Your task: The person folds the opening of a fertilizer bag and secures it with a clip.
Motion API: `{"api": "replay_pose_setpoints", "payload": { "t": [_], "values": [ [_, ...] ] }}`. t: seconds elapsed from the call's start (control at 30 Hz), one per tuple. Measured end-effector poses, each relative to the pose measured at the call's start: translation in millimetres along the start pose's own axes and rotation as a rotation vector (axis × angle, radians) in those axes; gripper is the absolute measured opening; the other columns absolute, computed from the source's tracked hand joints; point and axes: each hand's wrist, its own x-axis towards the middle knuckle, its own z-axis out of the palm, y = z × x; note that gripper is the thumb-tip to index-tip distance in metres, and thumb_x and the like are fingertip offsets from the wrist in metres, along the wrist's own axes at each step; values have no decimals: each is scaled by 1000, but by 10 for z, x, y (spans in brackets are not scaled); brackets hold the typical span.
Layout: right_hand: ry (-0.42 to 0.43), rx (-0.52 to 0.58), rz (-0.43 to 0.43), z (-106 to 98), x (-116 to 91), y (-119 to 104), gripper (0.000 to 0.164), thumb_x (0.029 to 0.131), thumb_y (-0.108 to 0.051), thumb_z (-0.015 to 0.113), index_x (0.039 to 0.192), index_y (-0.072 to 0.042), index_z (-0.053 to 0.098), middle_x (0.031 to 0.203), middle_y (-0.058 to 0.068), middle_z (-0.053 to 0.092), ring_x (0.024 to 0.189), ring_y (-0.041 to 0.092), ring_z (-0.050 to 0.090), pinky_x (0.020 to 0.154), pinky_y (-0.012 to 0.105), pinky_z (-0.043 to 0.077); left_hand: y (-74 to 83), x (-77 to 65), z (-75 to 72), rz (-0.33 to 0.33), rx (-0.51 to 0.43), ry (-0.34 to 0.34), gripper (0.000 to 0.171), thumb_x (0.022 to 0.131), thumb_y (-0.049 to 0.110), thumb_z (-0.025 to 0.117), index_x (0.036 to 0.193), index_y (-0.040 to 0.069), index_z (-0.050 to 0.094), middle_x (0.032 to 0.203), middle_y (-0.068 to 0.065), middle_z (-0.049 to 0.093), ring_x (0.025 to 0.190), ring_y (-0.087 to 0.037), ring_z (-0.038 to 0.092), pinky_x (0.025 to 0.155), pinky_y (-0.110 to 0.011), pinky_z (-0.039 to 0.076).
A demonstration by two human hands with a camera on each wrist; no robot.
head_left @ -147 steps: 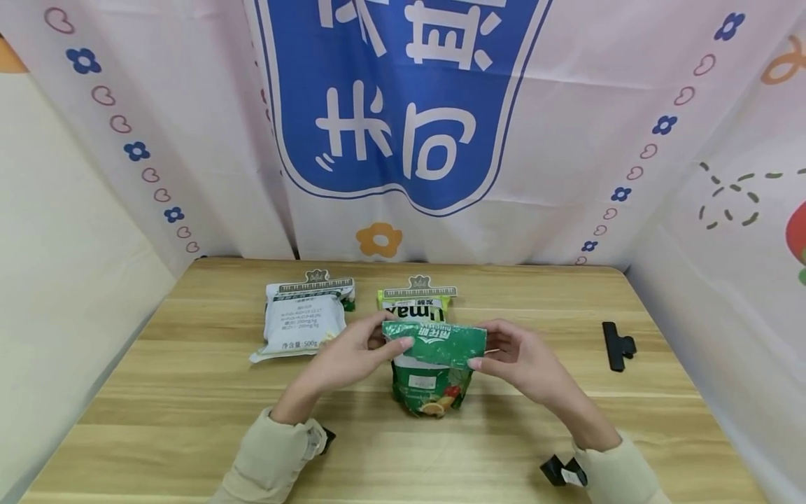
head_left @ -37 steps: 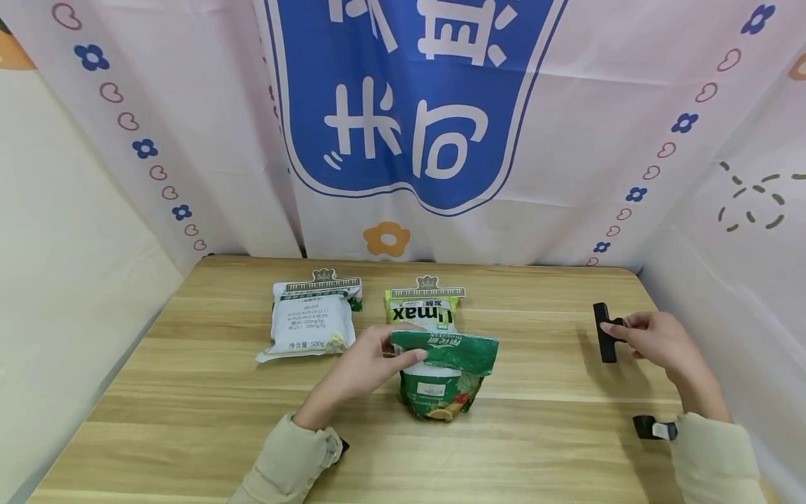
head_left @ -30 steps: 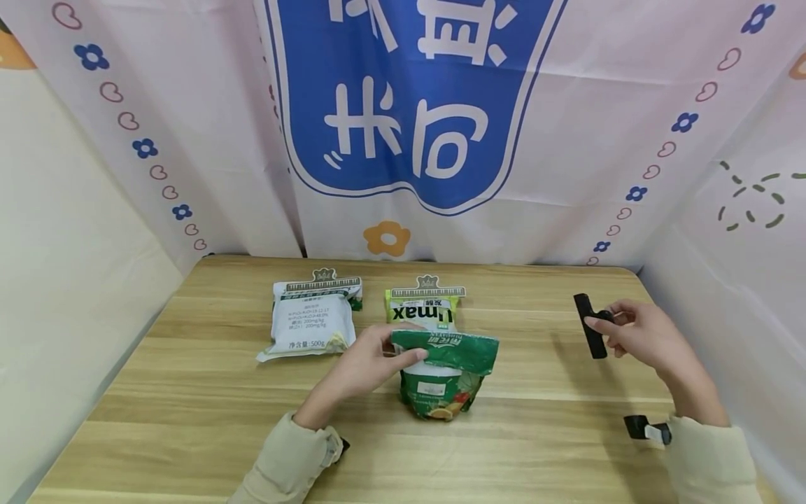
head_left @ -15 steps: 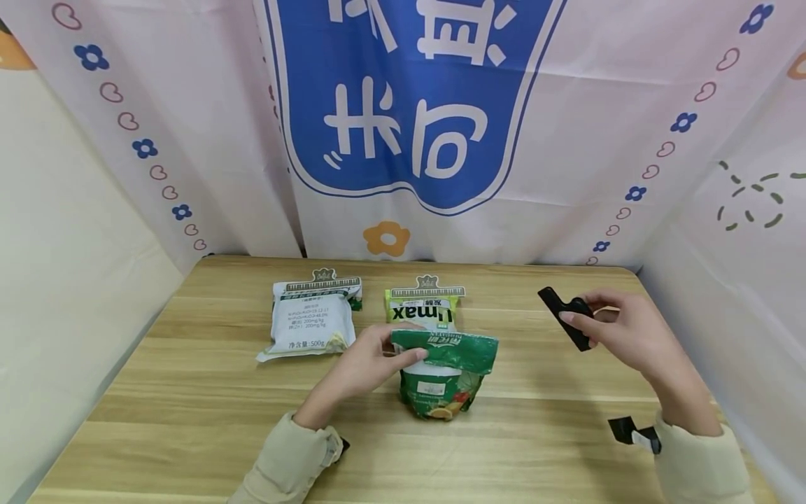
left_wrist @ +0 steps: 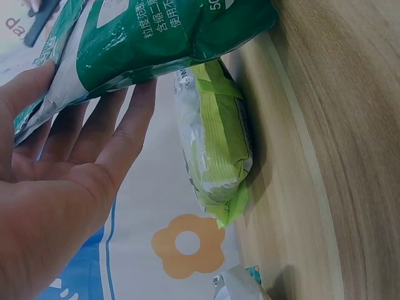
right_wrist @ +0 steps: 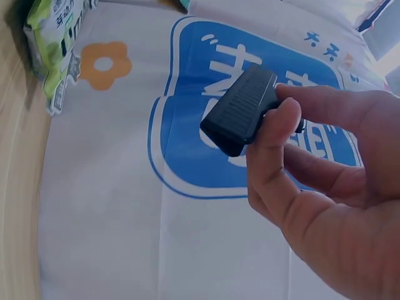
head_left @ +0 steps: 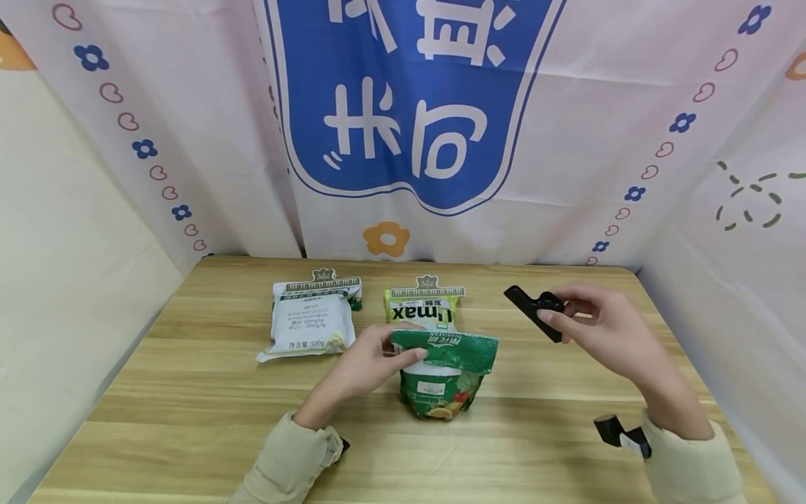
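Note:
A green bag with a folded-over top stands upright on the table, fruit printed near its bottom. My left hand pinches the left end of that fold, thumb in front and fingers behind, as the left wrist view also shows. To the right of the bag, my right hand holds a black bag clip above the table, pinching its handle between thumb and fingers. In the right wrist view the clip is tilted, its long bar pointing away from the hand.
Behind the green bag lies a yellow-green bag with a printed clip on its top. Left of it is a white bag with a similar clip. A printed curtain hangs along the table's back edge.
My right hand let go of the green bag's fold, picked up the black clip from the right side of the table and carried it left toward the bag. My left hand stayed on the fold.

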Motion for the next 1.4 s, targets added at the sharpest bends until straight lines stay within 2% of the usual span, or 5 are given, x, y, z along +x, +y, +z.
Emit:
{"api": "replay_pose_setpoints", "payload": {
  "t": [0.17, 0.47, 0.93, 1.23, 1.4],
  "values": [
    [-8, 83, -105, 81, 7, -121, 25, 98, -14, 76, 121, -6, 73, 104, 13, 71, 76, 10, 71, 65, 27, 61, 1, -1, -5, 1, -4, 0, 30, 101, 30, 73, 129, 21, 73, 125, 0, 75, 106, -13, 68, 86, -27, 58],
    [-12, 28, -178, 238, 68, -246, 23, 96, -20, 79, 117, -12, 78, 100, 4, 72, 80, 10, 64, 67, 22, 57, -7, 0, -5, 2, 0, 1, 30, 101, 30, 73, 129, 22, 73, 125, 1, 75, 108, -13, 68, 87, -28, 58],
    [58, 8, -345, 564, 179, -267, 18, 89, -16, 85, 106, -20, 81, 78, -4, 49, 71, 16, 45, 62, 30, 36, -15, 5, -3, 4, -3, -3, 29, 101, 31, 73, 129, 23, 73, 124, 2, 75, 106, -13, 68, 87, -28, 58],
    [45, 25, -425, 688, 227, -261, 18, 85, -12, 88, 98, -23, 80, 76, -8, 45, 68, 9, 40, 61, 30, 35, -15, 5, -4, 4, -14, -10, 28, 101, 31, 72, 128, 25, 73, 123, 2, 75, 105, -12, 68, 86, -29, 58],
    [17, 7, -478, 724, 227, -285, 15, 88, -13, 85, 97, -23, 80, 78, -10, 50, 69, 6, 41, 62, 26, 37, -8, 6, -4, 3, -26, -18, 26, 101, 30, 72, 126, 24, 73, 122, 2, 76, 105, -12, 68, 87, -29, 59]
  ]
}}
